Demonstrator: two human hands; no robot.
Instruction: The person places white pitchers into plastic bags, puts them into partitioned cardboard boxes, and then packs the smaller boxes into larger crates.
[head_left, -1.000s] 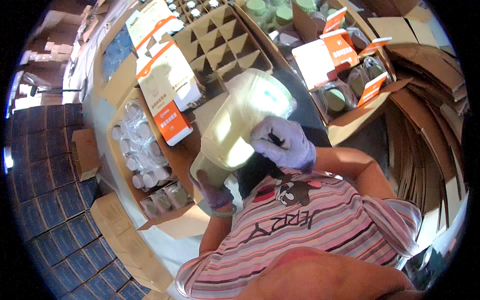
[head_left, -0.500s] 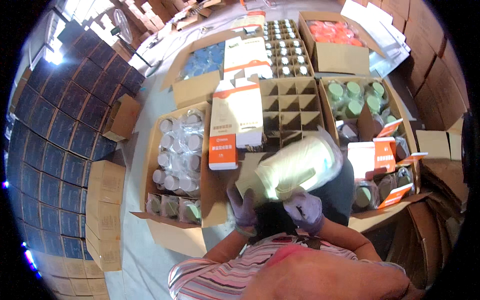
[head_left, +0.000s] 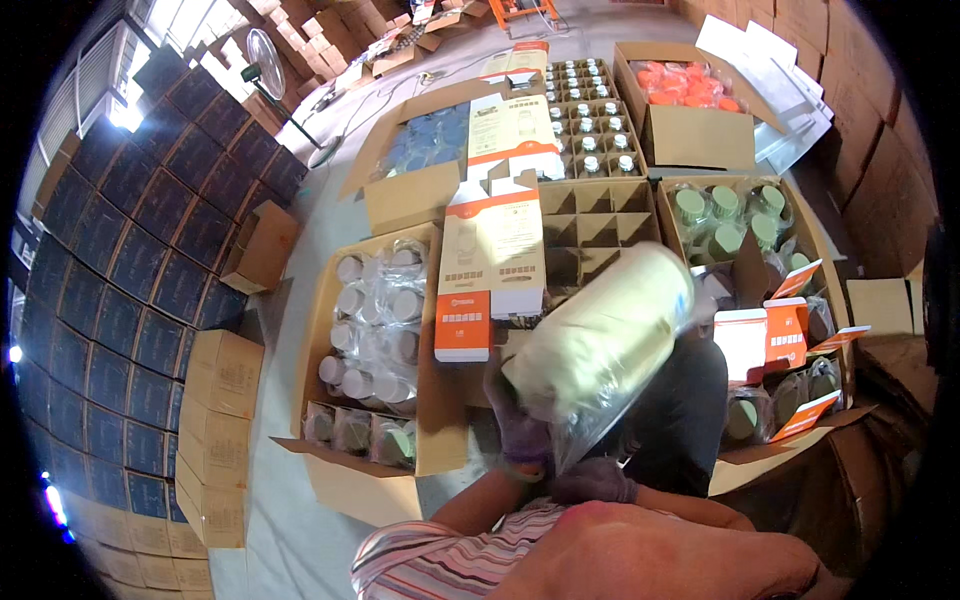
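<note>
Cardboard dominates: well left of the pale wrapped bundle [head_left: 600, 335] stand stacks of dark blue cartons [head_left: 130, 270] and plain brown boxes [head_left: 215, 430]. Just left of the bundle, an open carton [head_left: 330, 470] holds bagged white-capped jars [head_left: 375, 330], with flat white-and-orange sleeves [head_left: 490, 270] lying over its right edge. The bundle, a cream-coloured cylinder in loose clear film, lies tilted in front of the chest. The left hand [head_left: 520, 425], gloved, is curled about its lower end; the right hand [head_left: 592, 482], also gloved, sits under the trailing film, though whether it pinches the film I cannot tell. The bundle looks bulky but fairly light, the film slippery and slack, so the firm ends seem the best hold. Right of it, more orange-and-white sleeves [head_left: 785, 335] stand among green-lidded jars [head_left: 730, 215].
</note>
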